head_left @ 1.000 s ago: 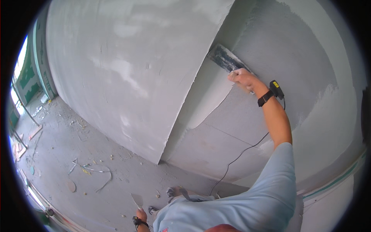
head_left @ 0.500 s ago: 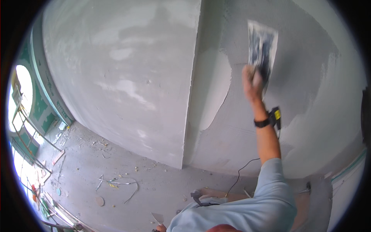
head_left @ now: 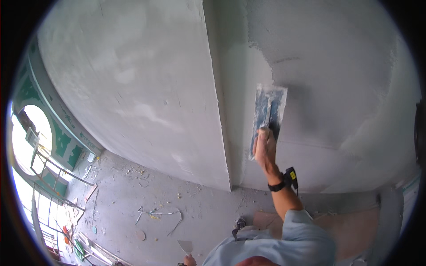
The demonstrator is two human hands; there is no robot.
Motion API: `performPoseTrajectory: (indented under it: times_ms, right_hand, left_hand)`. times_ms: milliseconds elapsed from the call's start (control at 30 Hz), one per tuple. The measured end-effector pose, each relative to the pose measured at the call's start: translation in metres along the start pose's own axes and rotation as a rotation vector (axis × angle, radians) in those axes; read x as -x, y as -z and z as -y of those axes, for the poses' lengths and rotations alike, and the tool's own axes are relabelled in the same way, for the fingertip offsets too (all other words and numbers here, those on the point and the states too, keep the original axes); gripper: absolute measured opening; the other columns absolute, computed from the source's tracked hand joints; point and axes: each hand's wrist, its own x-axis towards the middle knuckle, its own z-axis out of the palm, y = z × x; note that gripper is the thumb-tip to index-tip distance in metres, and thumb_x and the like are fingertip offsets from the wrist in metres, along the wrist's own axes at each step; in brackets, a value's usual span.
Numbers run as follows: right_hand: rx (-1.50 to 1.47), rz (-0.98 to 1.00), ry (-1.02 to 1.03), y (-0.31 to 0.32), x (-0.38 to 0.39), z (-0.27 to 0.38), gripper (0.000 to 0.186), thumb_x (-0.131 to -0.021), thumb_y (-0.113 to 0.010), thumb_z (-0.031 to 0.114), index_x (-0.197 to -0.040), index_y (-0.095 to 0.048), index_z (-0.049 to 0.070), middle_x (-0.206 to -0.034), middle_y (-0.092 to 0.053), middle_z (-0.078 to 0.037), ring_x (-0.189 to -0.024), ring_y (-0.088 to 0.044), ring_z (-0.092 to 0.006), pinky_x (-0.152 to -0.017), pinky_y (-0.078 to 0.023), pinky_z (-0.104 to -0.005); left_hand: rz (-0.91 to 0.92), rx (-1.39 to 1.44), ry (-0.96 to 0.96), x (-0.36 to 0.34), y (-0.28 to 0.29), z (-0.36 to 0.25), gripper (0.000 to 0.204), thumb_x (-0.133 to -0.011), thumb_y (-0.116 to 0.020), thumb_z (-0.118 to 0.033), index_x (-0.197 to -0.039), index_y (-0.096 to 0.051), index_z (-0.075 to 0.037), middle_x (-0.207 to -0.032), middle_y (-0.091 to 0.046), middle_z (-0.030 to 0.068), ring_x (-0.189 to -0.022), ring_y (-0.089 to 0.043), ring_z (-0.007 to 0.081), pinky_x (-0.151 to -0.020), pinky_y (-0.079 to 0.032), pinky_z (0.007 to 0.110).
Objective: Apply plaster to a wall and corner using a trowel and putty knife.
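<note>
My right hand (head_left: pixel 265 150) grips the handle of a rectangular plastering trowel (head_left: pixel 277 102), its blade upright against the wall (head_left: pixel 337 80) and streaked with pale plaster. It covers the edge of a strip of lighter, ragged-edged coating (head_left: pixel 248 66), just right of a vertical step (head_left: pixel 215 102) in the wall. A black wristband with a small yellow-labelled device is on that arm. Low at the bottom, my left hand (head_left: pixel 190 260) holds a putty knife (head_left: pixel 185 246), blade up and away from the wall.
A dusty floor (head_left: pixel 133 186) carries scraps, bent strips and offcuts. At far left, metal scaffolding (head_left: pixel 57 186) stands before a green board wall (head_left: pixel 71 133) with a bright round opening. A brownish board (head_left: pixel 339 230) lies at the wall's foot, lower right.
My right hand and trowel first swung from diagonal to upright over the darker area, then came down and left to the lighter strip. The view has shifted too. Both tools remain held.
</note>
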Motion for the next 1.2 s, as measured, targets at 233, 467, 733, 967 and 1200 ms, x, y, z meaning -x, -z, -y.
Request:
performPoseTrajectory:
  times_ms: [233,467,733,967,1200]
  right_hand:
    - [-0.093,0.135,-0.097,-0.056,-0.017,0.052,0.047,-0.090,-0.037,0.047,-0.092,-0.043,0.000,-0.054,-0.042,0.000,-0.042,-0.042,-0.0070,-0.038,-0.036,-0.0213]
    - [-0.001,0.094,-0.087,-0.092,-0.051,0.062,0.052,-0.088,-0.036,0.052,-0.088,-0.046,0.001,-0.051,-0.040,0.000,-0.040,-0.040,-0.0065,-0.037,-0.036,-0.0208]
    - [0.063,0.013,-0.114,-0.096,-0.066,0.069,0.062,-0.085,-0.035,0.059,-0.092,-0.048,-0.002,-0.050,-0.038,0.000,-0.038,-0.038,-0.0064,-0.035,-0.033,-0.0204]
    - [0.144,-0.035,-0.238,-0.098,-0.032,0.023,0.046,-0.090,-0.035,0.047,-0.092,-0.048,0.003,-0.049,-0.039,0.002,-0.037,-0.038,-0.0063,-0.034,-0.032,-0.0205]
    - [0.146,-0.002,-0.260,-0.078,0.037,-0.083,0.043,-0.090,-0.035,0.047,-0.091,-0.046,0.005,-0.049,-0.039,0.002,-0.038,-0.038,-0.0070,-0.037,-0.034,-0.0215]
  left_hand:
    - [0.000,0.032,-0.026,0.075,-0.005,-0.110,0.025,-0.083,-0.043,-0.025,-0.078,-0.046,0.000,-0.055,-0.047,0.0073,-0.039,-0.046,0.0181,-0.032,-0.035,0.034]
    - [-0.002,-0.546,-0.625,-0.007,0.017,-0.055,0.026,-0.083,-0.042,-0.025,-0.073,-0.047,-0.002,-0.052,-0.048,0.0063,-0.039,-0.047,0.0174,-0.033,-0.036,0.033]
    - [0.147,-0.640,-0.284,-0.017,0.072,-0.051,0.018,-0.072,-0.058,-0.018,-0.076,-0.052,-0.003,-0.060,-0.055,0.0121,-0.057,-0.056,0.0256,-0.049,-0.043,0.040]
    - [0.090,-0.856,-0.434,0.022,0.093,-0.094,0.027,-0.083,-0.038,-0.017,-0.079,-0.053,0.005,-0.066,-0.057,0.0227,-0.064,-0.060,0.0345,-0.059,-0.049,0.043]
    - [0.086,-0.559,-0.328,-0.019,0.083,-0.091,0.022,-0.080,-0.045,-0.016,-0.079,-0.052,0.004,-0.076,-0.055,0.0247,-0.072,-0.058,0.0380,-0.063,-0.047,0.044]
